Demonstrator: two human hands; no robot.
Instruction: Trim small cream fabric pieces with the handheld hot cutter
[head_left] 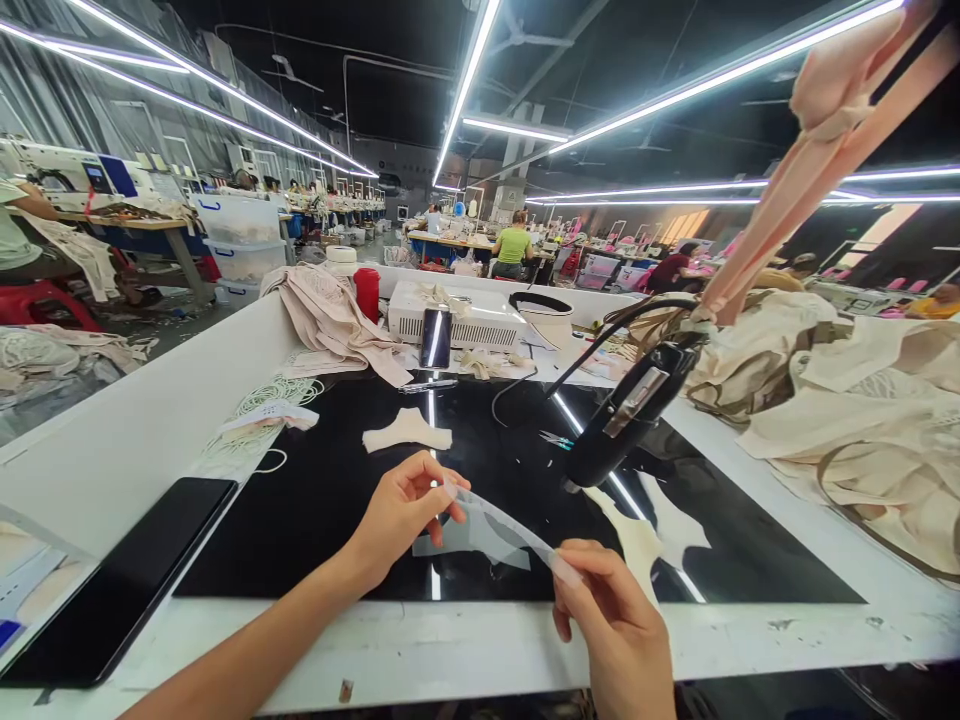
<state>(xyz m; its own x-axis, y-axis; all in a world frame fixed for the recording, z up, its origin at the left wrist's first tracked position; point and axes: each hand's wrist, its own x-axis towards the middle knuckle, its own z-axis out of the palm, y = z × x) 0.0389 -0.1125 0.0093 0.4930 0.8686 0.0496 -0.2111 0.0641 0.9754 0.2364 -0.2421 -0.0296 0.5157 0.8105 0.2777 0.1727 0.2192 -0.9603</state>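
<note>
My left hand [416, 505] pinches one end of a thin, translucent whitish strip [510, 525] between thumb and fingers. The other end is pinched in my right hand [611, 610], nearer the table's front edge. The strip slants taut between them above a glossy black panel [300, 520]. Below it shows a pale grey translucent shape [469, 540]; whether this is a separate piece or a reflection, I cannot tell. A cream curved fabric piece [407, 430] lies beyond my left hand. Two more pieces, one cream [630, 530] and one white [675, 520], lie beyond my right hand.
A black hand tool [634, 410] hangs by peach fabric ties [780, 190] at the right. Small snips [556, 440] lie beside it. A large black phone [120, 580] rests at left. Beige fabric is heaped at back left [337, 320] and right [862, 400]. A white box [457, 315] stands behind.
</note>
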